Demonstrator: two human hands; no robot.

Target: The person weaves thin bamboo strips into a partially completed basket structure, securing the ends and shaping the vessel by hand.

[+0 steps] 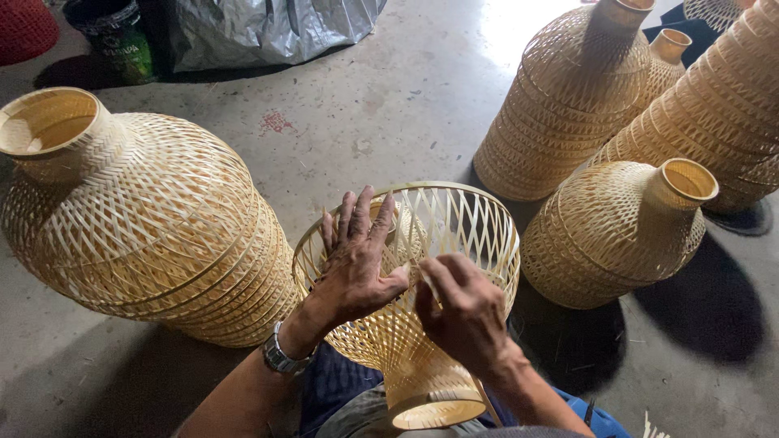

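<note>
The person holds one woven bamboo shade (454, 235) across the lap, its narrow neck toward the body and its wide open rim pointing away over the concrete floor (389, 105). The left hand (357, 268) lies flat on the outside of the weave with its fingers spread apart, the fingertips reaching up to the rim. A metal wristwatch (277, 355) sits on that wrist. The right hand (462, 312) is curled against the side of the same shade, fingers drawn together and pressing on the strips; whether it pinches a single strip cannot be told.

Around this shade stand other woven shades of the same pale colour. To the left lies a nested stack (154, 219) on its side, neck pointing to the upper left; several rims show at its wide end, but the number inside cannot be counted. To the right a smaller stack (617, 231) lies tilted with its neck up and to the right, just beside the held shade. Behind it stand three taller stacks: one (560, 105) in the middle, one (714, 113) at the right edge, and one (669, 57) squeezed between them with only its neck clear.

At the top left are one red basket (24, 28), one dark bucket (114, 36) and one grey plastic sack (268, 28).
</note>
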